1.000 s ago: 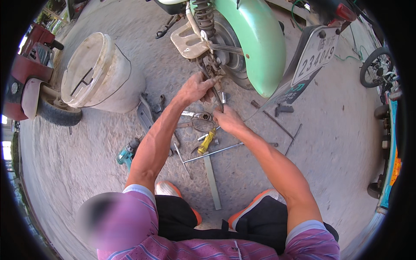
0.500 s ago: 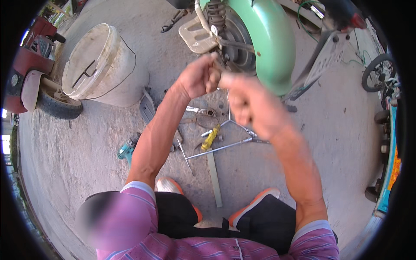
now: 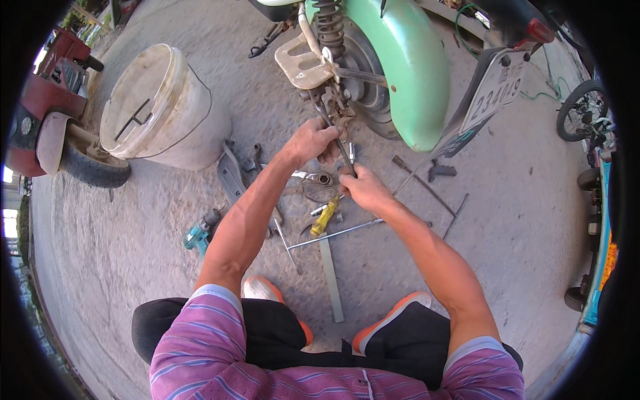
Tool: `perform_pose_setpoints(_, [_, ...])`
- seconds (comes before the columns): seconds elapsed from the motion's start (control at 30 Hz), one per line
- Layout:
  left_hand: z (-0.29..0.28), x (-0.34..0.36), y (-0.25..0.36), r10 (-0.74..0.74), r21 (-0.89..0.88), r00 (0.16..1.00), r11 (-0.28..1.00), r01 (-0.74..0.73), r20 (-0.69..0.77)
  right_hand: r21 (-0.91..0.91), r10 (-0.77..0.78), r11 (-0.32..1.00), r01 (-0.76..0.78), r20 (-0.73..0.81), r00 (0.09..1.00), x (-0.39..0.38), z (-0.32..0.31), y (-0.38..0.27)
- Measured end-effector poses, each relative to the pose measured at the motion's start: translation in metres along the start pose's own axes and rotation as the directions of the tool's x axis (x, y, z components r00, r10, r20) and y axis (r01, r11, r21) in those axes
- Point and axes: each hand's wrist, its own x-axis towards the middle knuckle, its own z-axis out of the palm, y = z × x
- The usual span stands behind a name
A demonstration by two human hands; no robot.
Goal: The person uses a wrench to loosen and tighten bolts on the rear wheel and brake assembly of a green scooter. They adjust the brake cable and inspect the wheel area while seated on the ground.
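My left hand (image 3: 313, 141) is closed on a dark metal bar (image 3: 344, 151), just below a rusty linkage (image 3: 337, 99) beside the rear wheel (image 3: 365, 100) of a mint-green scooter (image 3: 417, 110). My right hand (image 3: 363, 188) is closed on the bar's lower part. Beneath my hands lie several tools: a ring spanner (image 3: 324, 179), a yellow-handled screwdriver (image 3: 324, 217), long T-handle wrenches (image 3: 337, 233) and a flat metal strip (image 3: 331, 280). A teal drill (image 3: 197, 237) lies to the left.
A white bucket (image 3: 173, 120) stands at the left beside a red vehicle with a tyre (image 3: 93, 170). Hoses (image 3: 540, 95) lie at the upper right, near a bicycle wheel (image 3: 580, 110). My shoes (image 3: 263, 291) flank the metal strip.
Half a second ago my right hand was raised and blurred near my left hand; it has moved down onto the bar. My left hand has shifted slightly down from where it was then.
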Motion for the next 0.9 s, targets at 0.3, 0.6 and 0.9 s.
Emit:
perform_pose_setpoints(0.3, [0.001,0.028,-0.007,0.091,0.368,0.977,0.93,-0.015,-0.191,-0.39,-0.065,0.92,-0.037,-0.245,0.967,0.053,0.026,0.007])
perform_pose_setpoints(0.6, [-0.011,-0.006,0.025,-0.012,-0.734,0.984,0.664,0.142,0.179,0.168,-0.081,0.985,0.027,0.323,0.943,-0.059,-0.035,-0.099])
perform_pose_setpoints(0.9, [-0.001,-0.011,0.023,0.021,-0.378,1.0,0.925,-0.022,-0.009,0.156,-0.094,0.986,0.064,0.189,0.977,-0.051,-0.025,-0.062])
